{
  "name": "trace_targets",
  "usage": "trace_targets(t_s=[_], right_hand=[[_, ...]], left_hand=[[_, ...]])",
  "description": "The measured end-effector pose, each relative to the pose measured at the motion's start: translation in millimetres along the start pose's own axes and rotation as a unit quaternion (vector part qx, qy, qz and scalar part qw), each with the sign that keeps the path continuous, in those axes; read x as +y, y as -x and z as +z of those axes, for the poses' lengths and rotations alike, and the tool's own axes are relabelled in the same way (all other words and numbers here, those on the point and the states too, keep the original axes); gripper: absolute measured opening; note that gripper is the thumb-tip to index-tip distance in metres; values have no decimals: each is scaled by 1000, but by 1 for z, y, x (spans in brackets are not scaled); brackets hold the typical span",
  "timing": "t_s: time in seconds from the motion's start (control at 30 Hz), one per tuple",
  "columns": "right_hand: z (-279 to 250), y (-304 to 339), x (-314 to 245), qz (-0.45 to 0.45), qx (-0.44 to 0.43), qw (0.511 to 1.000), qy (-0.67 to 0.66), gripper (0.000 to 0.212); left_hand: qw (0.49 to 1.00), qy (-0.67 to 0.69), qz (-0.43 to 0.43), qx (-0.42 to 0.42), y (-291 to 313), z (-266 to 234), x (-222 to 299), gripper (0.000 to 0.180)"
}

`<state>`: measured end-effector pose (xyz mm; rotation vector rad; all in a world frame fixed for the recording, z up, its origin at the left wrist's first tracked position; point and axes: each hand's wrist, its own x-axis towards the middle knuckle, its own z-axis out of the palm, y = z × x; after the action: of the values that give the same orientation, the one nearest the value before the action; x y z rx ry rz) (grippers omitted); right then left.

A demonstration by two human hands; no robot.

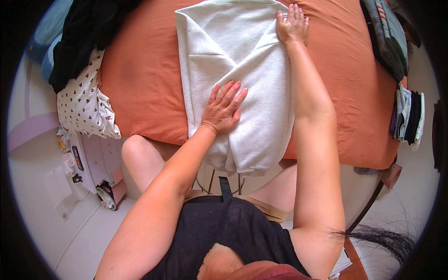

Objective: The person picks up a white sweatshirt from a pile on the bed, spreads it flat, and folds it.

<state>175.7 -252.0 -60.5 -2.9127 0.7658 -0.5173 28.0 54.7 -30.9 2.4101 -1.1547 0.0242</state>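
Note:
A pale grey sweatshirt (261, 116) lies on the orange bedsheet (144, 79), its sleeves folded inward so that they cross in a V. Its lower end hangs a little over the bed's near edge. My left hand (224, 108) rests flat on the middle of the cloth, fingers spread. Up at the far right corner, my right hand (293, 25) lies flat with fingers stretched out, pressing on the garment's edge. Neither hand grips anything.
Dark clothes (84, 42) and a white patterned pillow (88, 100) lie at the left. Folded clothes (385, 35) are stacked at the far right, with another pile (409, 116) below them. A small lilac cabinet (95, 156) stands left of the bed.

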Motion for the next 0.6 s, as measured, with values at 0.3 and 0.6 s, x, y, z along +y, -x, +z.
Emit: trace_targets(t_s=[0.3, 0.6], right_hand=[[8, 0, 57, -155, 130, 974, -104, 48], [-118, 258, -43, -204, -103, 958, -171, 58]], left_hand=[[999, 27, 22, 24, -5, 7, 5, 58], [999, 4, 16, 44, -3, 9, -2, 56]])
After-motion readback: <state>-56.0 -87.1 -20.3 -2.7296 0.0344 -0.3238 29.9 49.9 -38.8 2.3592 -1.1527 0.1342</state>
